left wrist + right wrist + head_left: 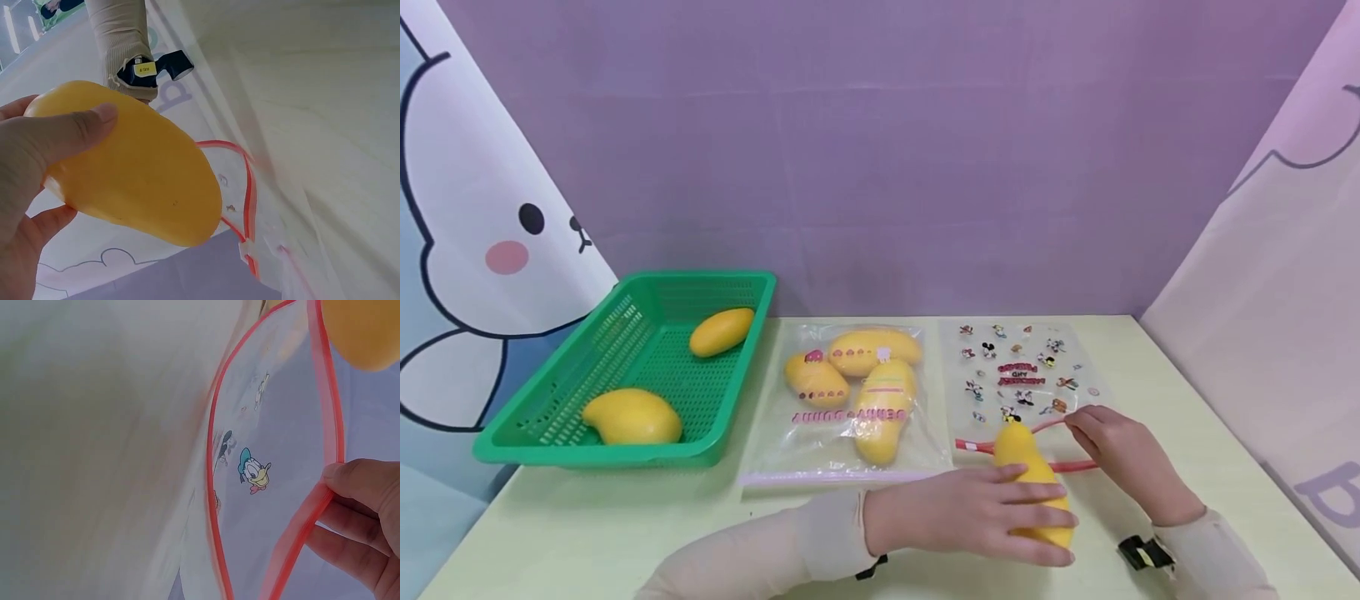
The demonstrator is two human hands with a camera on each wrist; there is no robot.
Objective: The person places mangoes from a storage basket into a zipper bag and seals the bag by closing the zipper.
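Note:
My left hand (966, 512) grips a yellow mango (134, 165), thumb on one side and fingers round the other, close to the mouth of a clear zip bag (1022, 375) with cartoon prints and a red zip edge. Between thumb and fingers, my right hand (362, 515) pinches one red edge of that bag, lifting it so that the mouth gapes. Donald Duck's head (255, 472) shows on the clear film in the right wrist view. At the upper right of that view, part of the mango (365, 331) appears beside the red edge.
Left of the cartoon bag lies another clear zip bag (775, 450) with a pink zip, holding 3 mangoes. A green basket (722, 417) stands at the left with a mango (722, 332) at its back and another mango (634, 417) at its front. A purple backdrop (880, 167) rises behind the table.

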